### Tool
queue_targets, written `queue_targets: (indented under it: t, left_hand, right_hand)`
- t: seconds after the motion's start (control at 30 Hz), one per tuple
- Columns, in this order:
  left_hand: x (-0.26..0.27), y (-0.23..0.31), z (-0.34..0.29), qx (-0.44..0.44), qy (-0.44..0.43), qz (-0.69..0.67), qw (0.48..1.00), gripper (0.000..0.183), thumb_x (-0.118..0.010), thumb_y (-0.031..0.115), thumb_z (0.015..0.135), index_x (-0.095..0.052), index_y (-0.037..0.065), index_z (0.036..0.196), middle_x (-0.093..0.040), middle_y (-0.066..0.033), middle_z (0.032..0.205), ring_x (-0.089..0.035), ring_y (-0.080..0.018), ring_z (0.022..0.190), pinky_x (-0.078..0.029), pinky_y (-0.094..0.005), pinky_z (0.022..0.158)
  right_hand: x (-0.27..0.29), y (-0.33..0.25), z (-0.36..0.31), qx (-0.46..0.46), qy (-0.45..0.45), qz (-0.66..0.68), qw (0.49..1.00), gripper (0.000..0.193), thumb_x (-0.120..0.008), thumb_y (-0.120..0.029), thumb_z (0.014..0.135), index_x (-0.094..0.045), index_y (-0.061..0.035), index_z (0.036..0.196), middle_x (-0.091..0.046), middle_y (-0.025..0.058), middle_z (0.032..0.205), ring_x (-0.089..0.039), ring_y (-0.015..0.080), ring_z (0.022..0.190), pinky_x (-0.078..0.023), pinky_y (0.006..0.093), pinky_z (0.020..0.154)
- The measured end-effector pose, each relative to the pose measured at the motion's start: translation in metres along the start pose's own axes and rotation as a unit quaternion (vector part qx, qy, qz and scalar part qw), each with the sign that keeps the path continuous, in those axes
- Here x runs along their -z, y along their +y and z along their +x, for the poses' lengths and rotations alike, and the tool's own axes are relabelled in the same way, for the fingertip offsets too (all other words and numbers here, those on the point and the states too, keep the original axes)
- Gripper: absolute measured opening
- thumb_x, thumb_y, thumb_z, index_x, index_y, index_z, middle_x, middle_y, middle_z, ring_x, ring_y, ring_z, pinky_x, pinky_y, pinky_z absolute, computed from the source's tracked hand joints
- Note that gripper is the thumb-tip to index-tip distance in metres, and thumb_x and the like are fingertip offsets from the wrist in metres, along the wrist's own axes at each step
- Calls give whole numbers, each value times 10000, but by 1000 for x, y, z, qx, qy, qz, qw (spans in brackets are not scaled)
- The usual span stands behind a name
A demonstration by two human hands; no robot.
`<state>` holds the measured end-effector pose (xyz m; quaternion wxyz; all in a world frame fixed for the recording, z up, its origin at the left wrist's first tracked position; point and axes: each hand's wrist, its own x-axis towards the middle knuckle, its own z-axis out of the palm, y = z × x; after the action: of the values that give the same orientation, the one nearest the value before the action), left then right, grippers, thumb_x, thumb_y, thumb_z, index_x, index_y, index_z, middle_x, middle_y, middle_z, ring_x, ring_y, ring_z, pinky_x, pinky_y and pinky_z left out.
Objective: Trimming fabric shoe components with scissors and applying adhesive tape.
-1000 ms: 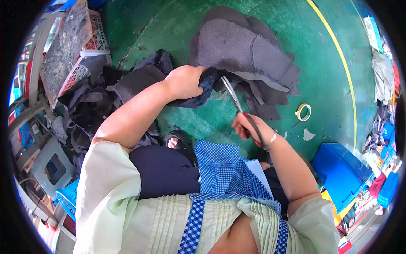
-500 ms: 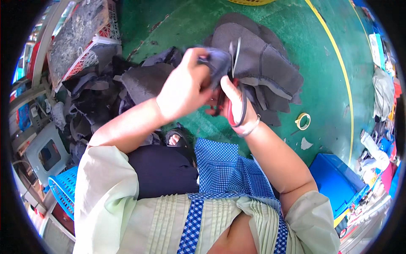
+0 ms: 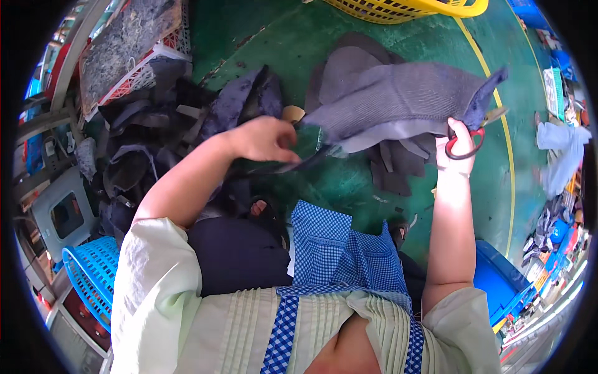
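My right hand (image 3: pixel 458 149) grips red-and-black handled scissors (image 3: pixel 478 142) together with the end of a dark grey ribbed fabric piece (image 3: pixel 398 93). The scissors' blades stick out on the far side of the cloth. Stretched out to the left, the piece shows a fuzzy dark blue lining at its right end. My left hand (image 3: pixel 265 140) is near the cloth's left end, thumb and fingers curved but apart, with nothing seen between them. A blurred dark strip (image 3: pixel 305 163) trails just below it. Under the held piece lies a stack of grey fabric pieces (image 3: pixel 355 59) on the floor.
A heap of dark fabric scraps (image 3: pixel 146 149) lies at left, beside a red-and-white crate (image 3: pixel 143 71). A yellow basket (image 3: pixel 398 11) stands at the far edge. Blue containers stand near me: a basket (image 3: pixel 90 274) left, a bin (image 3: pixel 498 280) right.
My hands have moved apart, the right one swinging outward with the scissors and fabric. The cloth, bunched between my hands before, is now spread out. My left hand has let go of it.
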<state>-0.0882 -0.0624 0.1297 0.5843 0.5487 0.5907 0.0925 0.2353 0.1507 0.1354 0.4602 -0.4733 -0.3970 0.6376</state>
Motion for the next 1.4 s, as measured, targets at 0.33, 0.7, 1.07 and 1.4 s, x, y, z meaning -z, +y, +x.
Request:
queue_targets:
  t: [0.33,0.7,1.07,1.4]
  left_hand:
    - [-89,0,68,-105,15,59,993,368,-612,204,752,-571,2,1057,-650,-202,878,-625,-376,836,-500,-434,768]
    - [1,11,65,-25,115,106,987,451,-515,190,740,-573,-5,1142,-635,-251,977,-600,-392,966,-469,-437,865]
    - [4,10,53,27,109,236,965,484,-522,156,720,-563,18,1182,-646,-240,868,-623,-391,853,-493,-469,800]
    - [25,22,26,25,16,125,992,422,-492,149,738,-613,32,1125,-663,-195,947,-627,-338,919,-475,-416,832]
  right_hand:
    - [-29,-45,-14,-68,35,222,972,457,-490,50,759,-554,-46,1201,-602,121,1166,-605,257,1020,-520,356,787]
    - [73,16,42,-89,277,-136,947,307,-809,-231,733,-553,-64,761,-492,17,577,-448,119,429,-384,260,413]
    - [-21,32,-63,-343,-386,-469,717,564,-507,-626,853,-539,-64,811,-521,17,668,-505,103,542,-418,249,506]
    - [-62,36,-64,-299,-318,-464,771,463,-664,-473,825,-520,-54,689,-470,-7,540,-472,87,419,-392,233,412]
